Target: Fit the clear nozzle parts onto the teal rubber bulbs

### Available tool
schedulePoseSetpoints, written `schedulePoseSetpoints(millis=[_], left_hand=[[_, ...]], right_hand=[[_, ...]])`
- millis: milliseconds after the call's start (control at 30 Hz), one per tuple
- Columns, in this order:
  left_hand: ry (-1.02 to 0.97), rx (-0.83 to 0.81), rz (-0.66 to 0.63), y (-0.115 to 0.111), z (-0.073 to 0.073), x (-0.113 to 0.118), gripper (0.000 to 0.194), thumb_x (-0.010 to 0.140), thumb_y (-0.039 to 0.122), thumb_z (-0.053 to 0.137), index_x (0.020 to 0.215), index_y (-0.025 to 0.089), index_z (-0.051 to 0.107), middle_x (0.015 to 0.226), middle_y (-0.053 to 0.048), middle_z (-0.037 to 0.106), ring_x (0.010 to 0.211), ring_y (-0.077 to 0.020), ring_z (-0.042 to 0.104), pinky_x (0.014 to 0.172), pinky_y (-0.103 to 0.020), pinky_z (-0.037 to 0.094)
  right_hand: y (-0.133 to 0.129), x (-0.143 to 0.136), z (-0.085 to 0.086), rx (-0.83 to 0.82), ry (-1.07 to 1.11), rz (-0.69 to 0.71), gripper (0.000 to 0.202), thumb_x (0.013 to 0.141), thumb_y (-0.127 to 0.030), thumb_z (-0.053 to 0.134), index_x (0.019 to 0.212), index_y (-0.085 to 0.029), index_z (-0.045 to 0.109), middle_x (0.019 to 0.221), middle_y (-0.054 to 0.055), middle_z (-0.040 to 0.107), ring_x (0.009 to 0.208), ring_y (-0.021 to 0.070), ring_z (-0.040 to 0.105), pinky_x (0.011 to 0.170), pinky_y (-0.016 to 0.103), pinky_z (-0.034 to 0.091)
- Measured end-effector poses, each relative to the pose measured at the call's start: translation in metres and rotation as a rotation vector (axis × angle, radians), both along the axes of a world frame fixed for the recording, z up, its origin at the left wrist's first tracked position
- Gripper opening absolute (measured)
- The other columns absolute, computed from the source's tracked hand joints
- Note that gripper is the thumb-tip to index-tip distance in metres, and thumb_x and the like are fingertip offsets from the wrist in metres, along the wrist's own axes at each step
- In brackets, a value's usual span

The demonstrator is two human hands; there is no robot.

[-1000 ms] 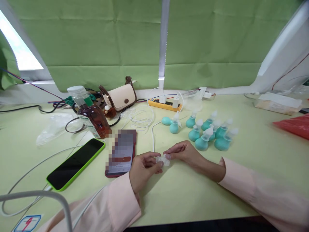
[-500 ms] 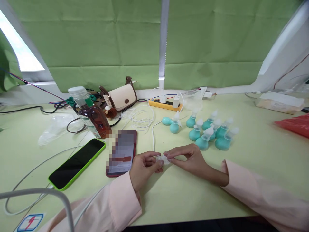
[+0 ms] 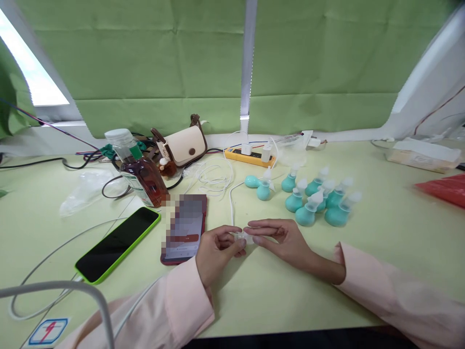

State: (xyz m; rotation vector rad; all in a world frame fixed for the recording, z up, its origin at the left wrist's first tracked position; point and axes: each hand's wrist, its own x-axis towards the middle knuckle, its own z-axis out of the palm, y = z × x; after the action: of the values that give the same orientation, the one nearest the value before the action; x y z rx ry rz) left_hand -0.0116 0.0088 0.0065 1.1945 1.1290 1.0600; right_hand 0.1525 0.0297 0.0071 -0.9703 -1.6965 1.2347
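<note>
A small clear plastic piece [image 3: 245, 237] is pinched between the thumb and fingers of my left hand [image 3: 217, 249]. My right hand [image 3: 286, 240] closes on the other end of the same piece, thumb below and fingers above it. The fingers partly cover it, so its full shape is hidden. Beyond my right hand stand several teal bulbs with clear nozzles [image 3: 305, 215]. One more teal bulb with a nozzle [image 3: 263, 190] is upright nearer the middle, beside a bare teal bulb [image 3: 251, 181] with no nozzle visible.
Left of my hands lie a phone in a red case [image 3: 184, 230] and a green-edged phone [image 3: 118, 245]. Behind them are a bottle of dark liquid [image 3: 143, 177], a cream bag [image 3: 185, 145] and a yellow power strip [image 3: 250, 157]. Red plastic [image 3: 443, 186] lies far right.
The fingers of my right hand have shifted slightly left over the clear piece and lie flatter across it. My left hand keeps its hold. The whole view has shifted slightly.
</note>
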Motion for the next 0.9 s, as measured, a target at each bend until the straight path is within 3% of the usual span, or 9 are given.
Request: schedulePoseSetpoints(millis=[100, 233, 367, 467, 567, 700, 900], left_hand=[[-0.023, 0.016, 0.022, -0.001, 0.001, 0.000, 0.028, 0.061, 0.024, 0.065, 0.084, 0.009, 0.058, 0.056, -0.004, 0.063, 0.056, -0.0154, 0.060, 0.057, -0.026, 0.048], [-0.047, 0.018, 0.056, -0.002, 0.001, -0.001, 0.029, 0.061, 0.024, 0.066, 0.084, 0.008, 0.058, 0.056, -0.004, 0.063, 0.053, -0.0144, 0.060, 0.055, -0.025, 0.049], [-0.050, 0.009, 0.083, -0.004, 0.002, 0.000, 0.029, 0.059, 0.023, 0.067, 0.082, 0.008, 0.059, 0.054, -0.003, 0.063, 0.052, -0.0145, 0.060, 0.053, -0.024, 0.049], [-0.050, -0.005, 0.101, -0.005, 0.004, 0.000, 0.030, 0.058, 0.023, 0.068, 0.081, 0.007, 0.059, 0.053, -0.004, 0.063, 0.051, -0.0152, 0.060, 0.052, -0.024, 0.050], [-0.041, -0.017, 0.089, -0.006, 0.005, 0.001, 0.030, 0.058, 0.024, 0.068, 0.080, 0.007, 0.058, 0.051, -0.004, 0.063, 0.050, -0.0157, 0.060, 0.051, -0.025, 0.049], [-0.073, 0.014, 0.048, -0.008, 0.009, 0.003, 0.028, 0.059, 0.022, 0.067, 0.080, 0.007, 0.058, 0.053, -0.005, 0.064, 0.051, -0.0148, 0.060, 0.052, -0.024, 0.048], [-0.116, 0.057, 0.008, -0.008, 0.007, 0.003, 0.025, 0.060, 0.018, 0.067, 0.082, 0.009, 0.060, 0.059, -0.004, 0.064, 0.055, -0.0141, 0.060, 0.055, -0.023, 0.048]], right_hand=[[-0.001, 0.001, -0.002, 0.159, -0.080, -0.002, 0.028, 0.068, -0.024, 0.058, 0.096, -0.019, 0.057, 0.089, 0.005, 0.065, 0.086, 0.0189, 0.060, 0.080, 0.033, 0.048], [-0.007, 0.001, -0.002, 0.533, -0.223, -0.021, 0.029, 0.070, -0.019, 0.055, 0.098, -0.023, 0.055, 0.094, 0.003, 0.063, 0.088, 0.0163, 0.058, 0.079, 0.029, 0.047], [-0.010, 0.000, -0.001, 0.603, -0.247, 0.014, 0.029, 0.070, -0.017, 0.053, 0.099, -0.022, 0.051, 0.089, 0.003, 0.060, 0.083, 0.0139, 0.057, 0.070, 0.025, 0.047], [-0.006, 0.001, 0.000, 0.475, -0.224, 0.003, 0.028, 0.068, -0.019, 0.057, 0.094, -0.022, 0.049, 0.087, 0.003, 0.061, 0.082, 0.0148, 0.057, 0.071, 0.026, 0.045], [0.003, 0.003, 0.004, 0.193, -0.116, 0.090, 0.027, 0.064, -0.021, 0.062, 0.086, -0.020, 0.046, 0.081, 0.004, 0.065, 0.085, 0.0172, 0.057, 0.079, 0.031, 0.041], [0.012, 0.007, 0.013, -0.186, 0.128, 0.243, 0.025, 0.065, -0.023, 0.063, 0.083, -0.017, 0.047, 0.079, 0.006, 0.066, 0.082, 0.0174, 0.058, 0.075, 0.034, 0.043], [0.010, 0.001, 0.008, -0.360, 0.320, 0.184, 0.033, 0.060, -0.020, 0.067, 0.089, -0.017, 0.051, 0.090, 0.007, 0.064, 0.083, 0.0175, 0.059, 0.076, 0.034, 0.044]])
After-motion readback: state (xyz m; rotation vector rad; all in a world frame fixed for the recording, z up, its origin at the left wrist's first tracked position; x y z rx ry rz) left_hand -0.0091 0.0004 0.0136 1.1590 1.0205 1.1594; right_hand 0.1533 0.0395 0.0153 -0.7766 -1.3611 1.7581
